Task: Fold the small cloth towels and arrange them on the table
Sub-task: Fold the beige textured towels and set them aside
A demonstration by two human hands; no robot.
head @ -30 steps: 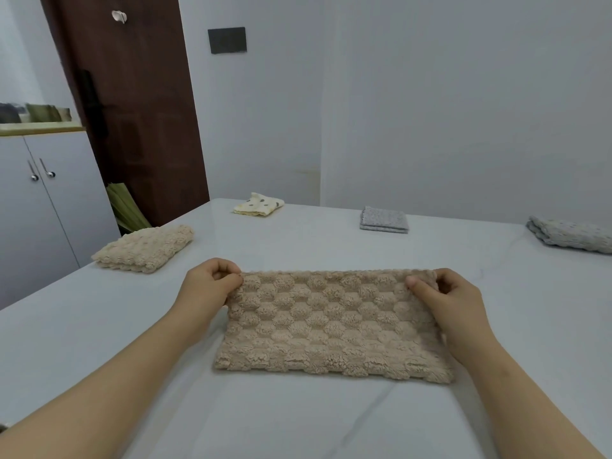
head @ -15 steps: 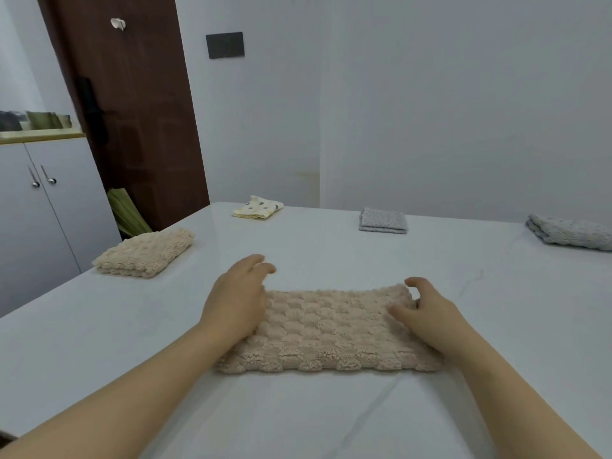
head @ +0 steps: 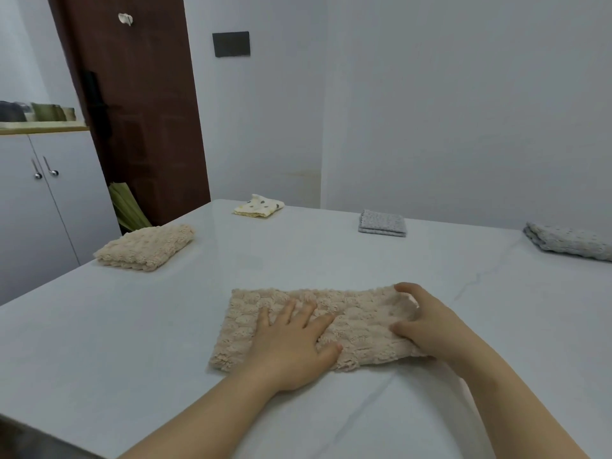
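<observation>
A beige bobbled towel (head: 357, 321), folded into a long strip, lies on the white table (head: 132, 342) in front of me. My left hand (head: 291, 342) lies flat on the strip's middle, fingers spread and straight. At the strip's right end my right hand (head: 427, 323) curls its fingers and thumb round the cloth. Four folded towels sit further off: a beige one (head: 145, 248) at the left, a cream spotted one (head: 260, 206) at the back, a grey one (head: 382, 223) beside it, and a grey speckled one (head: 569, 241) at the far right.
The table's left edge runs past a white cupboard (head: 39, 210) with a shelf of small items, and a dark brown door (head: 135, 104) stands behind. White walls close off the back and right.
Both hands let go of the far corners after laying the fold down. My left hand slid right onto the strip's middle and flattened; my right hand took hold of the right end.
</observation>
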